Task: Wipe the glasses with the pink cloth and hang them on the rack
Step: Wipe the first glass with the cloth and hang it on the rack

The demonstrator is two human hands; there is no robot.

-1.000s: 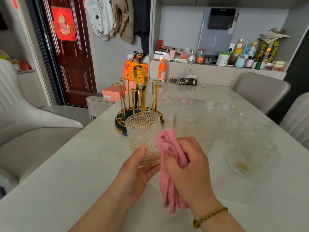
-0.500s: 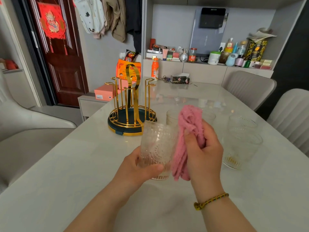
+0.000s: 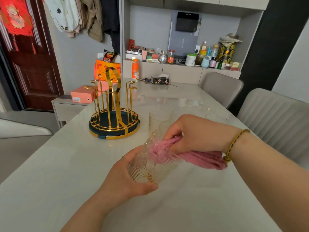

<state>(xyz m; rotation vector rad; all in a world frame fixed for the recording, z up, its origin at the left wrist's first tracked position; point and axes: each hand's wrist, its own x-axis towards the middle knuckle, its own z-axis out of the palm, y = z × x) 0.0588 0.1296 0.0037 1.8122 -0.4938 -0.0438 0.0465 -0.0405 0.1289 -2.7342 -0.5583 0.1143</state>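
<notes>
While the left hand [image 3: 123, 180] curled its fingers round the ribbed, embossed glass [image 3: 147, 166] — tipped sideways — the right hand [image 3: 195, 133] pinched the pink cloth [image 3: 204, 159], fingertips buried with it inside the mouth.

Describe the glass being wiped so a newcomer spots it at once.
Over the pale table, nearer than the gold rack, the left hand holds one embossed glass tilted sideways. Unlike the glasses standing upright behind it, it has the pink cloth pushed into its mouth by the right hand.
</notes>
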